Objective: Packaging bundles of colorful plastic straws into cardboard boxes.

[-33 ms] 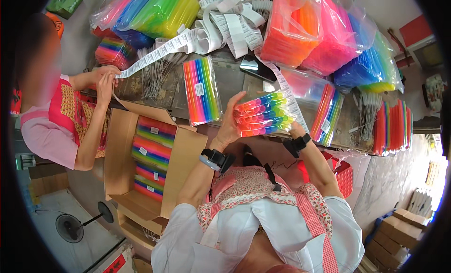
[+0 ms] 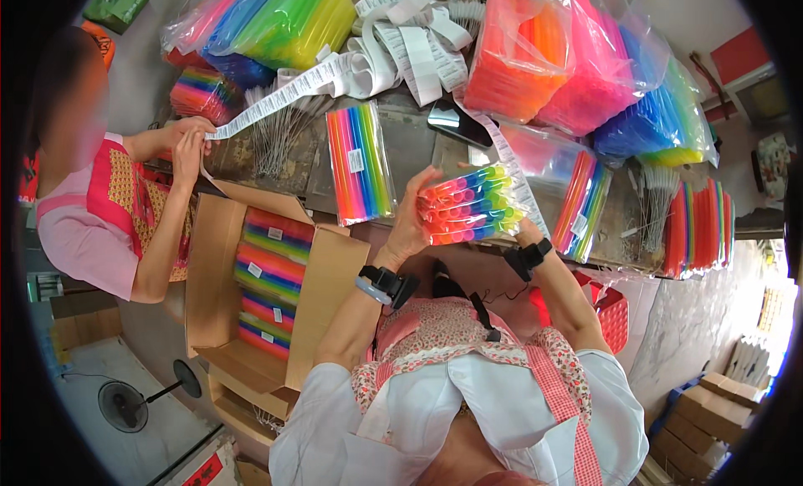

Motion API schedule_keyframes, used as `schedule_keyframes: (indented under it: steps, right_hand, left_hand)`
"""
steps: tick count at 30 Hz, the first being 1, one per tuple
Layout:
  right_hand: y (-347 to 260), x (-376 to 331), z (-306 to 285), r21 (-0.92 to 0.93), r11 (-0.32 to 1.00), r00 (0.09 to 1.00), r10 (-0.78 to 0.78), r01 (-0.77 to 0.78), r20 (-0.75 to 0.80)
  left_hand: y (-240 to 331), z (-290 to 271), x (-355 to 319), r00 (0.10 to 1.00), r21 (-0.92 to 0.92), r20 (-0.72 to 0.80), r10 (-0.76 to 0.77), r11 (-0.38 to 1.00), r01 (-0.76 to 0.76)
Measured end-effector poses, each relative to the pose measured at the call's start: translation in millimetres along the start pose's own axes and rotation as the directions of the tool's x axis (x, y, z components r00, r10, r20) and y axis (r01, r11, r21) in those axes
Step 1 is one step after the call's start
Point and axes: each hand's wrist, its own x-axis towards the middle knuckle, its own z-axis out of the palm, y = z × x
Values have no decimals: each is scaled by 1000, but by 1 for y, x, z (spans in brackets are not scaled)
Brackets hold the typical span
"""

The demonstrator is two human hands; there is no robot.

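Observation:
A bundle of rainbow plastic straws (image 2: 473, 203) in clear wrap is held end-up over the table's near edge. My left hand (image 2: 407, 222) grips its left side, thumb along the top corner. On the bundle's right side, my right hand (image 2: 529, 232) is closed around it, its fingers mostly hidden behind the straws. Left of my left hand lies a flat pack of straws (image 2: 358, 164) with a white label. Beside my right hand, a strip of labels (image 2: 512, 164) hangs down, and another labelled straw pack (image 2: 577, 210) lies farther right.
A carton (image 2: 326, 306) at lower left holds several labelled straw packs. A co-worker's hands (image 2: 194, 143) hold the end of a long label strip (image 2: 284, 95). Bags of straws (image 2: 519, 59), a phone (image 2: 458, 122) and thin wire brushes (image 2: 276, 139) lie on the table (image 2: 314, 181).
The bundle tilts very slightly in my hands. Everything else looks the same.

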Motion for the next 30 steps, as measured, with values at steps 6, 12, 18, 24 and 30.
schedule_keyframes:
  steps: [6, 12, 18, 24, 30]
  right_hand:
    - [-6, -19, 17, 333, 936, 993, 120, -117, 12]
    - [-5, -8, 40, -722, 691, 990, -113, 19, -82]
    - [-31, 10, 162, -976, -113, 982, 63, 184, 177]
    - [48, 41, 228, -575, -497, 757, 496, 650, 427]
    - [120, 67, 290, -270, -434, 511, 753, 859, 415]
  left_hand:
    - [5, -10, -4, 957, -156, -101, -271, 955, 254]
    - [84, 24, -39, 983, 72, -154, -95, 992, 107]
    - [163, 31, -112, 622, 605, -442, 647, 726, -326]
    - [166, 49, -184, 917, 897, -275, 289, -264, 353]
    - [167, 7, -244, 735, 737, -676, 54, 73, 672]
